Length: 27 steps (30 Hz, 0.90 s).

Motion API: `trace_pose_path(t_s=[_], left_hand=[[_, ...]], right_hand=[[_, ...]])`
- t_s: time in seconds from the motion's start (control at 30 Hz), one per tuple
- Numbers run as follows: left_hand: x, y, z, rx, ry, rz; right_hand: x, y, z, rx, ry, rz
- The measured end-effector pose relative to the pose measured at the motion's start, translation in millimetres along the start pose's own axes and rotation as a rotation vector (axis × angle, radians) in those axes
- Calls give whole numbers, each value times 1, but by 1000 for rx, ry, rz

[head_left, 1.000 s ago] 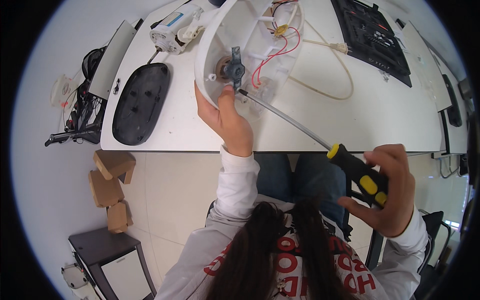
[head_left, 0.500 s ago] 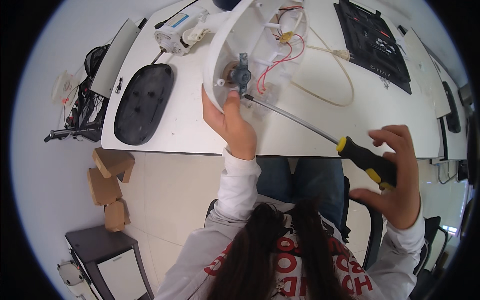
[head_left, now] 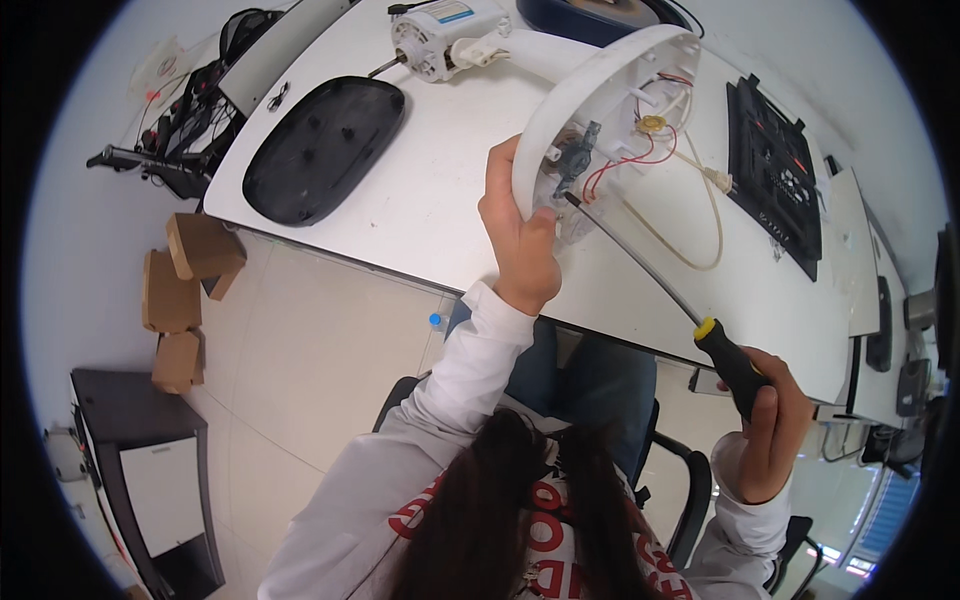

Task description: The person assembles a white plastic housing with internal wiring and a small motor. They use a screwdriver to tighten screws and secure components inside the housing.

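My left hand is closed on the near rim of a white fan base, tilted up so its hollow underside shows. Inside it sits a dark grey bracket-like part, with red wires and a small yellowish piece beside it. My right hand wraps around the black and yellow handle of a long screwdriver. Its tip meets the near end of the grey part, close to my left thumb; whether it sits in a screw is too small to tell. A white neck joins the base to a fan motor.
A black oval cover lies on the white table at left. To the right are a beige power cord and an open black tool case. A dark blue round object stands behind. Cardboard boxes are on the floor.
The fingers of my right hand, spread before, are now closed around the screwdriver handle. The whole view has turned, shifting the table. My left hand keeps its hold on the base.
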<state>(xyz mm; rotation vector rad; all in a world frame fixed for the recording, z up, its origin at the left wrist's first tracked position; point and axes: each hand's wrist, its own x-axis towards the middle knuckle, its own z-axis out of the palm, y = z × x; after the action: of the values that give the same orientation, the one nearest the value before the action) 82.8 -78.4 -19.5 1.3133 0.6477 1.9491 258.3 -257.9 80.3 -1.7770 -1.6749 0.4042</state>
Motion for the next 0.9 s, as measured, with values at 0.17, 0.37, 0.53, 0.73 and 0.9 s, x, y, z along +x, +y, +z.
trace_pose_path(t_s=[0.17,0.37,0.53,0.73,0.9], left_hand=[[2,-1,-5,-33,-28,52],[1,-1,-6,-110,-142,84],[0,0,-7,-154,-130,49],[1,1,-8,-141,-148,58],[1,0,-8,-130,-158,98]], right_hand=[[2,-19,1,-48,-40,55],[-2,-5,-10,-361,208,-292],[2,-6,-8,-209,135,-56],[4,-7,-8,214,-118,197],[1,-27,4,207,94,36]])
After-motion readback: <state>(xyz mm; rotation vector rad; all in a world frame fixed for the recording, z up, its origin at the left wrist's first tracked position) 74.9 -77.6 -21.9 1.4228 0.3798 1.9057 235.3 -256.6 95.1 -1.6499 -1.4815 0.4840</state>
